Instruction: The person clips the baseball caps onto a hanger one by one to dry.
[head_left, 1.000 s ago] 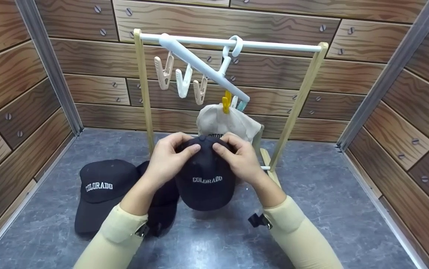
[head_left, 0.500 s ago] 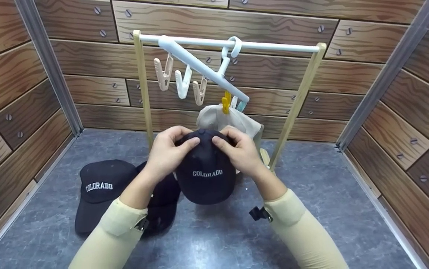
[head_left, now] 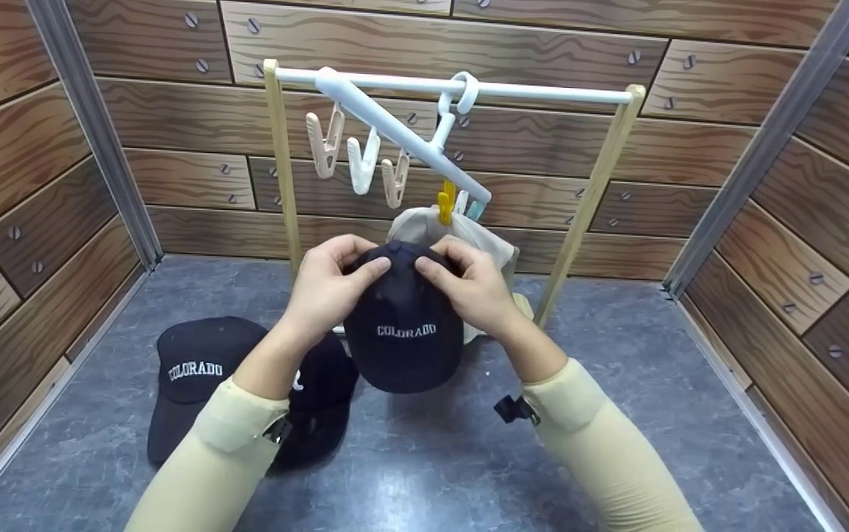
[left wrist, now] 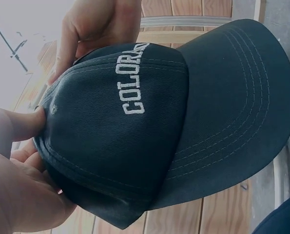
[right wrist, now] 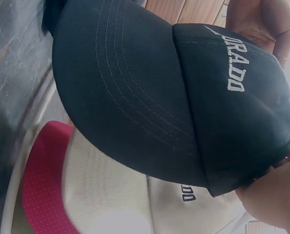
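Note:
A dark baseball cap [head_left: 403,362] with white COLORADO lettering is held up by both hands, brim pointing down toward me. My left hand [head_left: 326,292] pinches the left side of its crown near the top, thumb on the front. On the opposite side my right hand [head_left: 477,292] pinches the crown the same way. Behind it, a beige cap [head_left: 494,238] hangs from a yellow clip [head_left: 445,205] and other clips, partly hidden by the held cap. In the right wrist view the beige cap [right wrist: 110,180] shows below the dark brim, beside a red brim [right wrist: 45,180].
A pale blue hanger [head_left: 402,131] hooks over the white rod [head_left: 542,90] of a wooden rack [head_left: 594,207]. Several unoccupied clips [head_left: 362,164] dangle at its left. Two dark caps, one lettered cap [head_left: 210,343] and another cap [head_left: 324,432], lie on the grey surface at left.
Both hands have lifted the dark cap a little and moved it away from me, toward the rack. It now covers more of the beige cap. The grips stay the same.

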The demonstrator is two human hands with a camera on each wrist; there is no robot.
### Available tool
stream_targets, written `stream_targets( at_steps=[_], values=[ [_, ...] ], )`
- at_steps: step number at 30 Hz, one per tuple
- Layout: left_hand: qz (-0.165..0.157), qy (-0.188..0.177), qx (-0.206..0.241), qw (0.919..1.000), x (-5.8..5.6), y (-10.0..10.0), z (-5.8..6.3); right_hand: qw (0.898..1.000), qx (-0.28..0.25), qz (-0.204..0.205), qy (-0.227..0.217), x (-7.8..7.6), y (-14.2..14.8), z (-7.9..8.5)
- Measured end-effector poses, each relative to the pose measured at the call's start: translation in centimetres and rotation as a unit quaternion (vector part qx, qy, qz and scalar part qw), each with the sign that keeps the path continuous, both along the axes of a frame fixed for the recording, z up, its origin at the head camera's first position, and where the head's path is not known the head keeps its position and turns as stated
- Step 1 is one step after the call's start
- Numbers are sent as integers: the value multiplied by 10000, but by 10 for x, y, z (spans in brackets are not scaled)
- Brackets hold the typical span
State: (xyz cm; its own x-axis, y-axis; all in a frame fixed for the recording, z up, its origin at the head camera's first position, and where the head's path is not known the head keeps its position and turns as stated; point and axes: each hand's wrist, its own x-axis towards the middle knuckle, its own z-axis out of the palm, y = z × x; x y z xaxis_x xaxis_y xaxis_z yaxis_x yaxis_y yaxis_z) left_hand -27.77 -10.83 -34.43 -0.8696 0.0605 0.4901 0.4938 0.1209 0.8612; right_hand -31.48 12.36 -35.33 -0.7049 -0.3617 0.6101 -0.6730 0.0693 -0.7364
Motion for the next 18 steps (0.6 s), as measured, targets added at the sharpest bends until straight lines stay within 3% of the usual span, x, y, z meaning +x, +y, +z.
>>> stream_targets(
  at_steps=[18],
  values=[
    [143,175,-68,9997,-6,-1,16,9994,252,-247,-17,-4,-4,18]
  ],
)
